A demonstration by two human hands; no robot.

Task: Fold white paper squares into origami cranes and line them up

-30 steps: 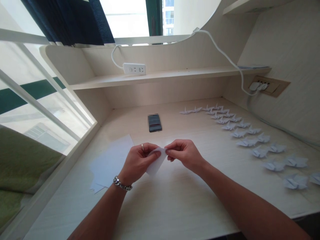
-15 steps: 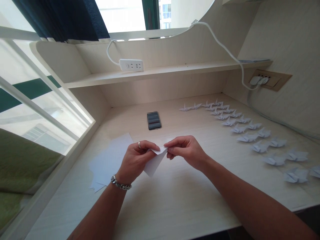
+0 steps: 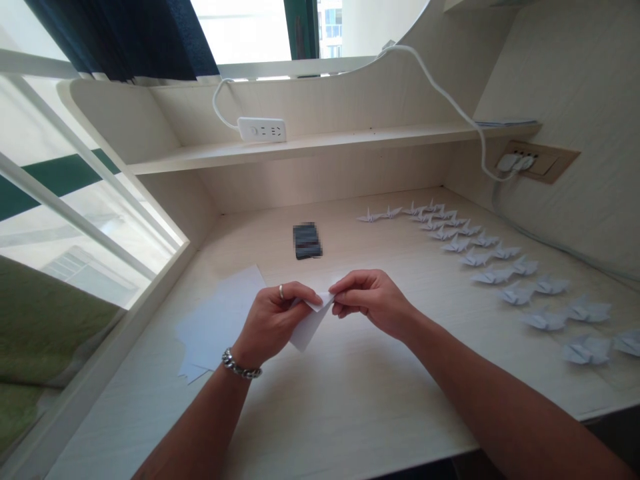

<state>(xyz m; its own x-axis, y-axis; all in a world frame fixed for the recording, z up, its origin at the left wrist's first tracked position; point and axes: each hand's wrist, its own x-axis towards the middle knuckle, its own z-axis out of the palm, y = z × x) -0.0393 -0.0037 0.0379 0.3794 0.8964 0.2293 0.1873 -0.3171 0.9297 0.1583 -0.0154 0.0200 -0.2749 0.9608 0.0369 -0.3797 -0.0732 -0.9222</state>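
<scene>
A small white sheet of folded paper (image 3: pixel 306 329) is held between both hands above the desk. My left hand (image 3: pixel 277 320), with a ring and a chain bracelet, is closed on its left side, thumb and index finger pressing the upper edge. The fingertips of my right hand (image 3: pixel 367 297) pinch the paper's upper right corner. A lower corner of the paper hangs down below my left thumb. Part of the paper is hidden behind my left fingers. Loose white paper sheets (image 3: pixel 213 320) lie spread on the desk left of my left hand.
Several folded paper cranes (image 3: pixel 493 275) stand in rows along the desk's right side. A dark, blurred flat object (image 3: pixel 307 241) lies beyond my hands. A white power strip (image 3: pixel 262 130) sits on the shelf (image 3: pixel 340 145); a white cable (image 3: pixel 450 97) hangs to a wall socket (image 3: pixel 543 162).
Both hands keep their hold on the paper, with only a slight shift of the fingers and the paper. The whole view has moved very slightly.
</scene>
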